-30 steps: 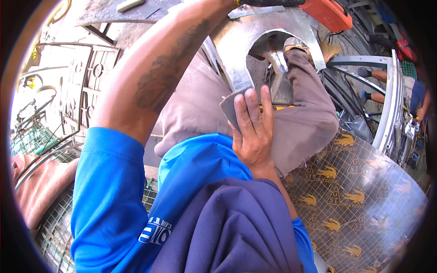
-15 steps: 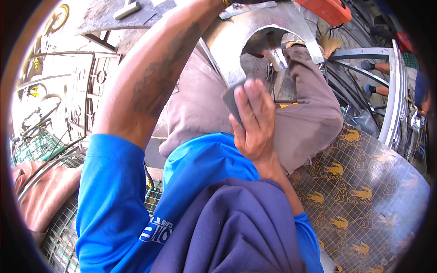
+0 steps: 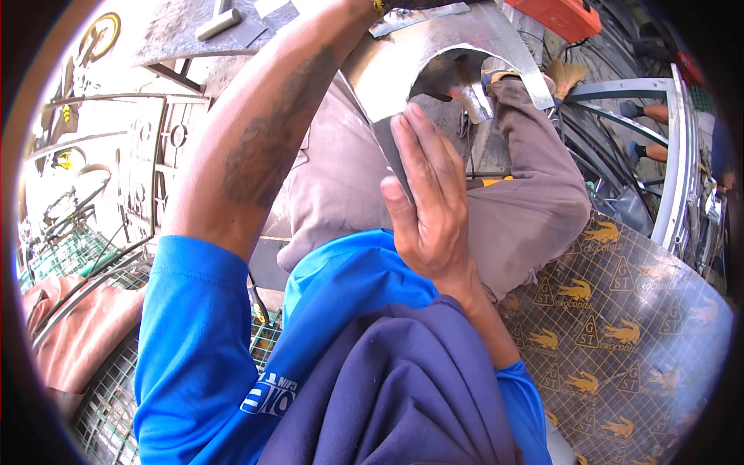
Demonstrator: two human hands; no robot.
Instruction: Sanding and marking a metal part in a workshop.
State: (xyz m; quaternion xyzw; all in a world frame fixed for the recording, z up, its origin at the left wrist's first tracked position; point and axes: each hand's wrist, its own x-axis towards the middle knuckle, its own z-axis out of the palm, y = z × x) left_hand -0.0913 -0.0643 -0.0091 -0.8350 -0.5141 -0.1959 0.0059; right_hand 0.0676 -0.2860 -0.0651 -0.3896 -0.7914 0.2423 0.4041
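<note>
Right hand: fingers straight and together, holding dark grey pad against near-left leg of cut-out metal sheet. Left hand at sheet's far edge, mostly cropped; can't tell finger state.

One fisheye head view (quite near) looks down past the right hand.

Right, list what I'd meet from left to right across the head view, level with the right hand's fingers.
Left forearm → left trouser leg → dark pad → right hand → right trouser leg → metal frame.
</note>
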